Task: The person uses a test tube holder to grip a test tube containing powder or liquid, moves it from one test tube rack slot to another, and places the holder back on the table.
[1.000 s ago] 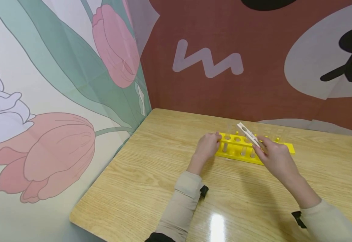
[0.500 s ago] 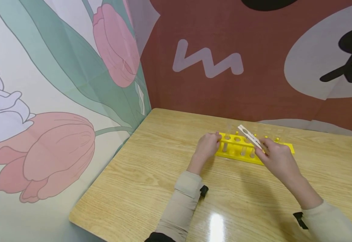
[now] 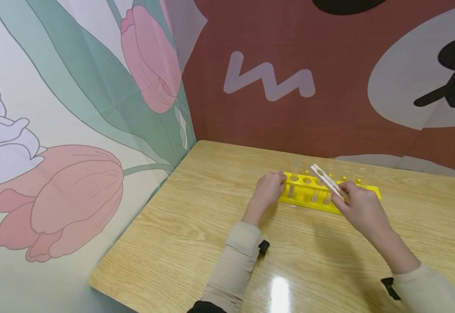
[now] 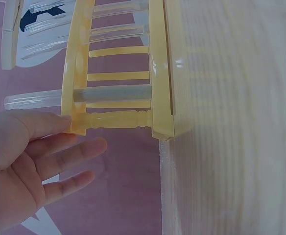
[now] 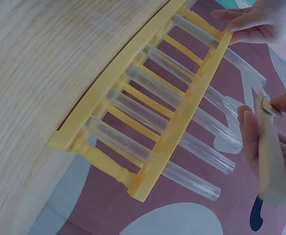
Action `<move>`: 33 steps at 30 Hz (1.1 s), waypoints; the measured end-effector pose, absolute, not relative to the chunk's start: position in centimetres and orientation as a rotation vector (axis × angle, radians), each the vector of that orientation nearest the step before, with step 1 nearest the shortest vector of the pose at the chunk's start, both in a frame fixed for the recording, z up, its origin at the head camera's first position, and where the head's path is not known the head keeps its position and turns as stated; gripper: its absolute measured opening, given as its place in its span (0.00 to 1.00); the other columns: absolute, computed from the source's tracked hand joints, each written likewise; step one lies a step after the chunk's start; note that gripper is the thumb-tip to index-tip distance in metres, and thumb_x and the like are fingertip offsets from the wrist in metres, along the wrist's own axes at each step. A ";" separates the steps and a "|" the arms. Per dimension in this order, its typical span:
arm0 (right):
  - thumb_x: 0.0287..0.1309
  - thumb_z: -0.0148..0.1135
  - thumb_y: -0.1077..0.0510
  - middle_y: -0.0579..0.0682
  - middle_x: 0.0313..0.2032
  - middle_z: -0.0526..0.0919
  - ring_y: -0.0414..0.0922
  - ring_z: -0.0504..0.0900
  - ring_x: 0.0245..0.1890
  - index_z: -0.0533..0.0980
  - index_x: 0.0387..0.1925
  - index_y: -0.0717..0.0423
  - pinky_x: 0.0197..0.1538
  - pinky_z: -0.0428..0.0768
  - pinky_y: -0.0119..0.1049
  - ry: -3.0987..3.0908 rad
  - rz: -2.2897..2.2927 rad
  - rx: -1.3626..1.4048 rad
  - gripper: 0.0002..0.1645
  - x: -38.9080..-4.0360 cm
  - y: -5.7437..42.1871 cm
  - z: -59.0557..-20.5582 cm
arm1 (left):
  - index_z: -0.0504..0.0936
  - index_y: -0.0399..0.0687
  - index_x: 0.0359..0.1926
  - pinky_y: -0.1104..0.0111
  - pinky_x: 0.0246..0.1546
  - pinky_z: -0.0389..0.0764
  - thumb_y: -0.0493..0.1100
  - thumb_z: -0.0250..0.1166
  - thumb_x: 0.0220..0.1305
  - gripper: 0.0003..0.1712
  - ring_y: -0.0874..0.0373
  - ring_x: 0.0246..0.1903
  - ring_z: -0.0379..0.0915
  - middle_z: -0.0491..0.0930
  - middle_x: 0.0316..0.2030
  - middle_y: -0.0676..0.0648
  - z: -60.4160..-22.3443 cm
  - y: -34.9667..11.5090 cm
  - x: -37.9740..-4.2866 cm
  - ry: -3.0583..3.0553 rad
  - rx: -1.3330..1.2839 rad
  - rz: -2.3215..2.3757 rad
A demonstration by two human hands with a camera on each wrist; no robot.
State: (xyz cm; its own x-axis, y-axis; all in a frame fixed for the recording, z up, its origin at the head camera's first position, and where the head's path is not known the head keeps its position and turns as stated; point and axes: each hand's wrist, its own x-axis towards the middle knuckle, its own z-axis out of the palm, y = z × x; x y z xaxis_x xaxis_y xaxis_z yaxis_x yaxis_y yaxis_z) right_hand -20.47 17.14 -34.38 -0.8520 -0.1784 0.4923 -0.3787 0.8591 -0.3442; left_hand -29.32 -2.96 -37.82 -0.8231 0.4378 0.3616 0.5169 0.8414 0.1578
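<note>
A yellow test tube rack stands on the table with several clear test tubes upright in it. My left hand pinches the left end of its top plate between thumb and forefinger; in the left wrist view the other fingers hang free. The end test tube beside that hand looks greyish in its lower part. In my right hand is a wooden test tube clamp, held by its handle end. Its tip points up and left above the rack, apart from the tubes in the right wrist view.
The wooden table reaches to a brown printed wall cloth close behind the rack. A flowered cloth hangs along the left edge. Light glares on the table near the front.
My right hand has shifted slightly right and down with the test tube clamp. The left hand and the rack stay where they were.
</note>
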 end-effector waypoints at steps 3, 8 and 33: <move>0.49 0.60 0.64 0.48 0.13 0.67 0.40 0.56 0.07 0.71 0.34 0.72 0.09 0.56 0.30 -2.575 0.607 0.410 0.13 -20.4 17.2 -34.5 | 0.78 0.47 0.25 0.78 0.17 0.60 0.40 0.53 0.64 0.12 0.63 0.17 0.60 0.69 0.18 0.53 -37.8 -2.9 -29.3 -2.707 -0.722 -0.365; 0.49 0.59 0.65 0.47 0.13 0.67 0.39 0.55 0.07 0.72 0.34 0.72 0.09 0.55 0.29 -2.557 0.597 0.424 0.12 -20.3 17.4 -34.6 | 0.79 0.46 0.27 0.78 0.18 0.61 0.40 0.55 0.63 0.10 0.62 0.18 0.61 0.71 0.20 0.52 -37.9 -2.9 -29.3 -2.723 -0.717 -0.365; 0.53 0.58 0.57 0.47 0.13 0.66 0.40 0.54 0.07 0.72 0.35 0.72 0.09 0.56 0.31 -2.595 0.580 0.405 0.18 -20.6 18.5 -35.5 | 0.80 0.47 0.28 0.78 0.18 0.61 0.40 0.55 0.63 0.10 0.63 0.18 0.61 0.73 0.21 0.52 -37.8 -2.9 -29.2 -2.710 -0.720 -0.341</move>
State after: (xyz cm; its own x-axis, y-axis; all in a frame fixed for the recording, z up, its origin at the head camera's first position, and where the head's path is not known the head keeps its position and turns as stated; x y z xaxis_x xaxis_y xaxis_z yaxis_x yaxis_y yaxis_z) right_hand -20.59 18.52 -35.46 -0.8565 -0.1819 0.4830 -0.3704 0.8684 -0.3297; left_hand -29.24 -2.92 -37.79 -0.8237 0.4391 0.3587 0.5143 0.8450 0.1467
